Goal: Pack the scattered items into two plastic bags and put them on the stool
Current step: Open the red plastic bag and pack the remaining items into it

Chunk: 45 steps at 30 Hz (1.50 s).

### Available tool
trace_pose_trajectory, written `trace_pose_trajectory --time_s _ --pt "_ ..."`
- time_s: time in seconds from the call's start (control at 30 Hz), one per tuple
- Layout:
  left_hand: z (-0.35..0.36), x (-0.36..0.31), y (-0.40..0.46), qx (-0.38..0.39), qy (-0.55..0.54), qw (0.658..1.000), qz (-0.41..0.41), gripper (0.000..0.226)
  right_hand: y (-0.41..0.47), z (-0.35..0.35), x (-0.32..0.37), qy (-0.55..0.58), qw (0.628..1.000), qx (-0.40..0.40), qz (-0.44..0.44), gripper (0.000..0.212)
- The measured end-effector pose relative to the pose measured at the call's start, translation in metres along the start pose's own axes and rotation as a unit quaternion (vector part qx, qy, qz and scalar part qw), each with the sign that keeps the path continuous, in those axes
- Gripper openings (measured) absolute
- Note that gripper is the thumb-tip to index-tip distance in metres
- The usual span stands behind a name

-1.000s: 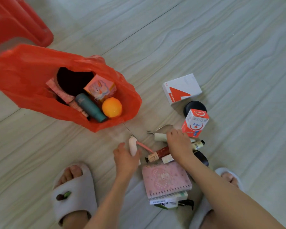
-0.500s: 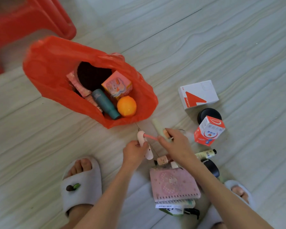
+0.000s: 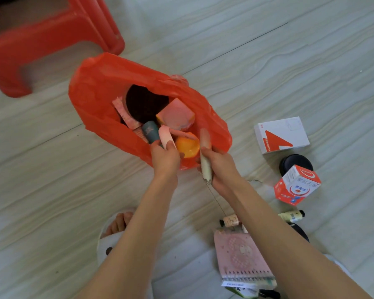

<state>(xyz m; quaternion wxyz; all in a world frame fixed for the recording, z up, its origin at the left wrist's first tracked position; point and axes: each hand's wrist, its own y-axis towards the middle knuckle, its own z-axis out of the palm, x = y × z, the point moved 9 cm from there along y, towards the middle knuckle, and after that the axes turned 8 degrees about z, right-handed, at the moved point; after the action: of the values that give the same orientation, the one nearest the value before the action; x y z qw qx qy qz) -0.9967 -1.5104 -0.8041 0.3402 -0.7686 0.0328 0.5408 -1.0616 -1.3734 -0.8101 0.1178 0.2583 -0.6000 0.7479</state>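
Thin crinkled red plastic bag [image 3: 108, 100] lies open on pale wood-grain floor [image 3: 268, 61], mouth toward person, near red plastic stool [image 3: 52, 39]. Left hand [image 3: 165, 157] grips smooth pink tube [image 3: 165, 137], right hand [image 3: 221, 167] grips cream tube [image 3: 205, 154]; both point into bag mouth.

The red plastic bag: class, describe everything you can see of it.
The red plastic bag is thin, crinkled film lying on the pale floor beside a red stool, its mouth open toward the person. Inside show an orange ball, a pink box and a grey-green tube. Both hands hold items over its mouth.
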Motion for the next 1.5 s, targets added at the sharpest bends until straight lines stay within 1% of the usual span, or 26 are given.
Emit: trace_pose_trajectory --time_s 0.07,0.17,0.2,0.27,0.37,0.47,0.53,0.6,0.67,0.7,0.77,0.83,0.87,0.93,1.0,1.03,1.07,1.1,1.17,1.23,1.3,1.37,1.43,1.5 --pt "-0.005 -0.007 0.013 -0.036 0.038 0.998 0.022 0.035 0.006 0.008 0.009 0.014 0.999 -0.012 -0.027 0.028" --pt "-0.008 -0.018 0.029 -0.063 0.062 0.995 0.039 0.037 0.009 0.021 0.018 0.067 0.998 -0.005 -0.019 0.015" --pt "-0.009 -0.022 0.031 -0.068 0.077 0.994 0.046 0.037 0.009 0.025 0.021 0.09 0.996 -0.008 -0.016 0.014" --pt "-0.01 -0.03 0.033 -0.069 0.124 0.987 0.072 0.036 0.011 0.028 0.025 0.121 0.992 -0.016 -0.019 0.016" --pt "-0.005 -0.032 0.031 -0.036 0.117 0.988 0.094 0.036 0.012 0.034 0.029 0.134 0.99 0.016 -0.03 0.017" --pt "0.001 -0.027 0.016 0.006 0.135 0.986 0.093 0.038 0.005 0.038 0.028 0.074 0.994 0.06 -0.051 0.029" --pt "0.003 -0.025 0.002 0.022 0.143 0.982 0.118 0.041 -0.003 0.031 0.026 0.012 0.995 0.075 -0.066 0.028" --pt "0.005 -0.023 -0.013 0.021 0.158 0.976 0.149 0.039 -0.01 0.015 0.019 -0.031 0.995 0.08 -0.056 0.023" --pt "0.007 -0.025 -0.028 0.003 0.156 0.967 0.2 0.035 -0.014 -0.014 0.013 -0.075 0.995 0.046 -0.048 0.019" --pt "0.009 -0.027 -0.037 -0.004 0.147 0.96 0.238 0.033 -0.015 -0.033 0.013 -0.112 0.992 0.004 -0.063 0.022" --pt "0.019 -0.031 -0.06 0.011 0.141 0.936 0.323 0.026 -0.022 -0.076 0.018 -0.176 0.97 -0.11 -0.128 0.024" --pt "0.038 -0.02 -0.082 0.066 0.162 0.909 0.378 0.026 -0.039 -0.118 0.029 -0.196 0.929 -0.239 -0.202 0.023" --pt "0.049 -0.011 -0.091 0.101 0.182 0.899 0.385 0.029 -0.048 -0.137 0.034 -0.2 0.905 -0.297 -0.231 0.022" --pt "0.075 0.016 -0.105 0.179 0.258 0.873 0.372 0.032 -0.064 -0.165 0.046 -0.218 0.849 -0.384 -0.291 0.023" --pt "0.101 0.047 -0.112 0.266 0.357 0.828 0.342 0.039 -0.076 -0.187 0.055 -0.271 0.786 -0.44 -0.34 0.026" --pt "0.11 0.059 -0.113 0.298 0.398 0.801 0.333 0.045 -0.078 -0.198 0.056 -0.302 0.763 -0.459 -0.341 0.03" --pt "0.117 0.068 -0.11 0.32 0.433 0.777 0.327 0.05 -0.077 -0.211 0.055 -0.331 0.752 -0.471 -0.321 0.034" --pt "0.121 0.072 -0.105 0.331 0.462 0.756 0.325 0.052 -0.072 -0.224 0.052 -0.359 0.751 -0.472 -0.29 0.041" --pt "0.129 0.073 -0.094 0.338 0.492 0.733 0.327 0.053 -0.057 -0.244 0.042 -0.397 0.773 -0.437 -0.231 0.062" --pt "0.14 0.069 -0.084 0.34 0.51 0.713 0.34 0.052 -0.042 -0.25 0.033 -0.417 0.8 -0.379 -0.207 0.082" --pt "0.159 0.069 -0.085 0.357 0.544 0.668 0.362 0.058 -0.03 -0.249 0.031 -0.433 0.814 -0.33 -0.203 0.092" --pt "0.177 0.076 -0.094 0.393 0.567 0.624 0.367 0.069 -0.021 -0.247 0.029 -0.474 0.808 -0.291 -0.197 0.091" --pt "0.189 0.087 -0.105 0.423 0.576 0.599 0.362 0.078 -0.017 -0.243 0.028 -0.523 0.789 -0.257 -0.192 0.084" --pt "0.196 0.094 -0.113 0.422 0.594 0.57 0.38 0.079 -0.018 -0.244 0.03 -0.533 0.783 -0.254 -0.195 0.075"
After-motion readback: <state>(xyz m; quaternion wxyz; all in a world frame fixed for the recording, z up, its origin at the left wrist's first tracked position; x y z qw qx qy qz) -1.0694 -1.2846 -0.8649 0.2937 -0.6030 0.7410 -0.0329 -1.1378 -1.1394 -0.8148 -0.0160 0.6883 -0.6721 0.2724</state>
